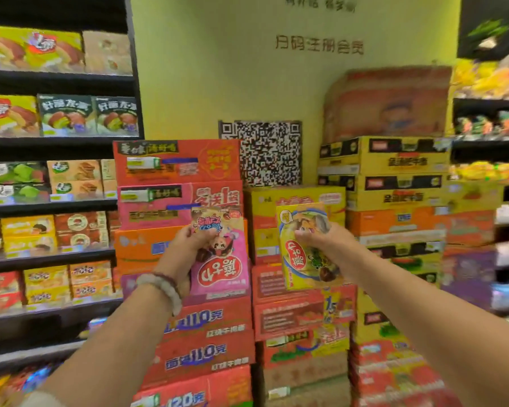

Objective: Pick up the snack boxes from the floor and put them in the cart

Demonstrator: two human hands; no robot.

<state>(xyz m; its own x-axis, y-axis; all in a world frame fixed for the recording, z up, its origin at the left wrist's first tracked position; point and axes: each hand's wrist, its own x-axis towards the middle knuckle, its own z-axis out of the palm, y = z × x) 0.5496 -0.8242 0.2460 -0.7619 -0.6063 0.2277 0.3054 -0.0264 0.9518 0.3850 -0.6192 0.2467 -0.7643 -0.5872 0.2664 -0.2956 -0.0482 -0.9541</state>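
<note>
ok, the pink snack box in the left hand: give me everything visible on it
The pink snack box is a flat printed carton, seemingly cardboard, with a cartoon girl, a red bean-shaped logo with white characters, and bright lettering. The artwork reads upside down, so the box is held inverted, front face to the camera, roughly upright with a slight tilt. The left hand grips its left edge, fingers curled onto the front near the top. It is raised in front of the stacked red cartons, apart from the yellow box in the right hand.
</note>
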